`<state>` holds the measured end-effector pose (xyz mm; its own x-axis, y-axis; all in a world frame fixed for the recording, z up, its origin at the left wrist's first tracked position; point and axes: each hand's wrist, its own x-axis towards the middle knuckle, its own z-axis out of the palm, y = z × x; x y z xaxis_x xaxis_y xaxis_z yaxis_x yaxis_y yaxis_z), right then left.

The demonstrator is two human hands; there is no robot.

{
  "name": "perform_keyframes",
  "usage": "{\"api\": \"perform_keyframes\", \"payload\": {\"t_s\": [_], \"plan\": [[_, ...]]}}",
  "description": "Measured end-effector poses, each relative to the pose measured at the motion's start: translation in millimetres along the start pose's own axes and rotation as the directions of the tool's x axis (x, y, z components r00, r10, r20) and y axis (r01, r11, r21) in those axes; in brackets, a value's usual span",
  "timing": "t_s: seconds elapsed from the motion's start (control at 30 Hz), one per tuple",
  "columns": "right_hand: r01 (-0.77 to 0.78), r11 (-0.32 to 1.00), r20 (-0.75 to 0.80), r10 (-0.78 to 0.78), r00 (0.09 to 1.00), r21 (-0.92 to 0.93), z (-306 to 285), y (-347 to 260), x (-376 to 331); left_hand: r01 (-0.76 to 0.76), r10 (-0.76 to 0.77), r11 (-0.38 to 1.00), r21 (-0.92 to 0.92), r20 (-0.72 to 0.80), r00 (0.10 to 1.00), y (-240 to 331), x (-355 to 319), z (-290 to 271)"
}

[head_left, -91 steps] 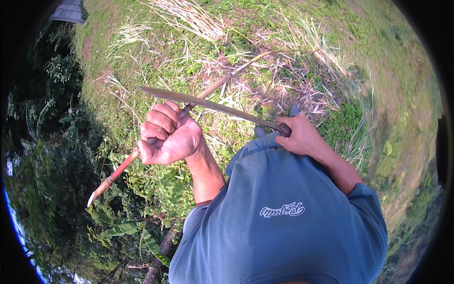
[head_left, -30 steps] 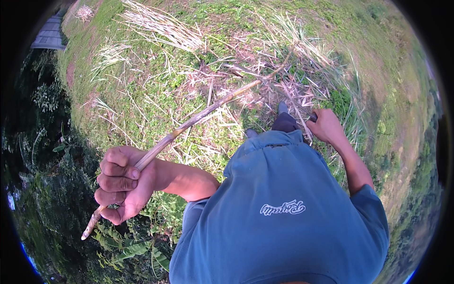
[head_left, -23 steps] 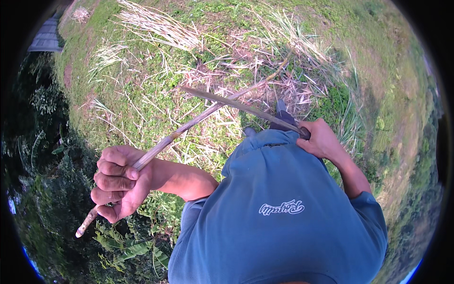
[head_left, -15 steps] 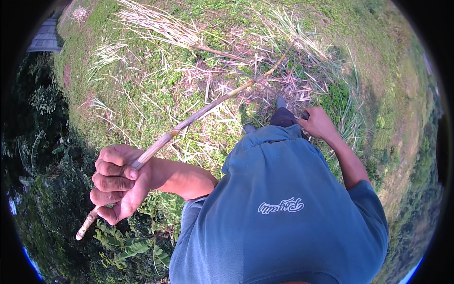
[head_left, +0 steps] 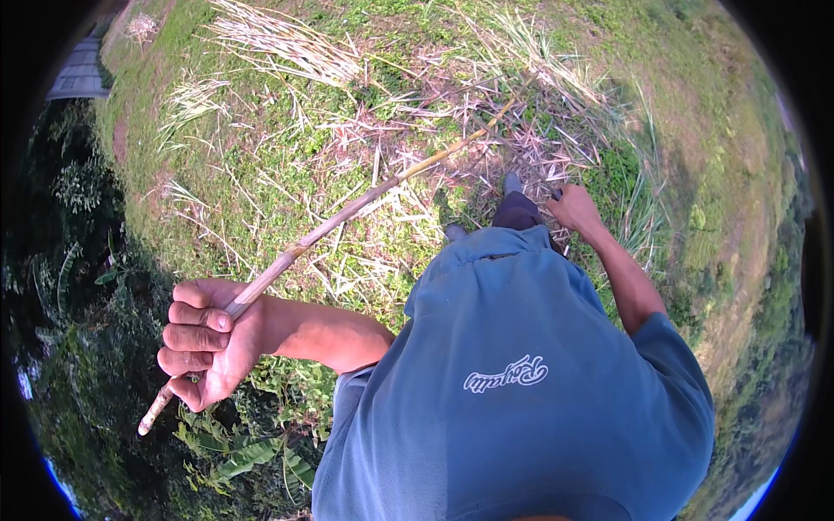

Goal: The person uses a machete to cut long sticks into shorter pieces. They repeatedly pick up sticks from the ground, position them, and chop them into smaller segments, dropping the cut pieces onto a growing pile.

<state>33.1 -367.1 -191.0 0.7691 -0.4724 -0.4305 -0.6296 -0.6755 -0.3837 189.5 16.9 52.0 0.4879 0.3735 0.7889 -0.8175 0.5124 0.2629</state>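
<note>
My left hand, raised on the left, is wrapped round a long jointed cane stalk. The stalk slants from a short pale cut end below the fist up to a thinner yellowish tip over the littered ground. On the right, beside my leg, my right hand is closed on the dark handle of what looks like a machete. Its blade is too blurred to trace now. The stalk's far tip lies up and left of the right hand, apart from it.
A pile of stripped stalks lies at the far left, with cut green leaves at the far right. Dry leaf scraps cover the grass ahead of my boot. Dark bushes stand on the left.
My left hand has shifted slightly left with the stalk. My right hand has moved slightly up and left; the long blade that crossed beneath the stalk no longer shows there.
</note>
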Motion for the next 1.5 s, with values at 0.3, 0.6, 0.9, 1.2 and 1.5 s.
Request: {"api": "perform_keyframes", "payload": {"t_s": [0.3,0.6,0.9,1.2,1.5], "plan": [[0.170,0.974,0.107,-0.187,0.977,0.147,12.8,-14.9,-10.7,-0.011,0.093,0.947,0.322,-0.240,0.966,-8.1,1.0,2.5],[0.323,0.932,0.004,-0.328,0.945,0.163,-4.4,-67.2,-35.3,0.180,0.120,0.860,0.478,-0.532,0.838,-42.6,-36.7,-7.3],[0.567,0.802,0.095,-0.590,0.802,0.191,-80.2,-151.9,-110.2,0.132,0.150,0.879,0.457,-0.530,0.834,-62.6,-61.8,31.5],[0.359,0.933,0.128,-0.360,0.924,0.026,-94.9,-111.2,-97.6,-0.093,0.083,0.947,0.309,0.045,0.996,-59.4,-74.6,18.6],[0.279,0.945,0.094,-0.298,0.950,0.172,-60.2,-96.6,-91.7,-0.065,0.138,0.911,0.408,-0.153,0.979,-59.0,-72.4,31.3]]}}
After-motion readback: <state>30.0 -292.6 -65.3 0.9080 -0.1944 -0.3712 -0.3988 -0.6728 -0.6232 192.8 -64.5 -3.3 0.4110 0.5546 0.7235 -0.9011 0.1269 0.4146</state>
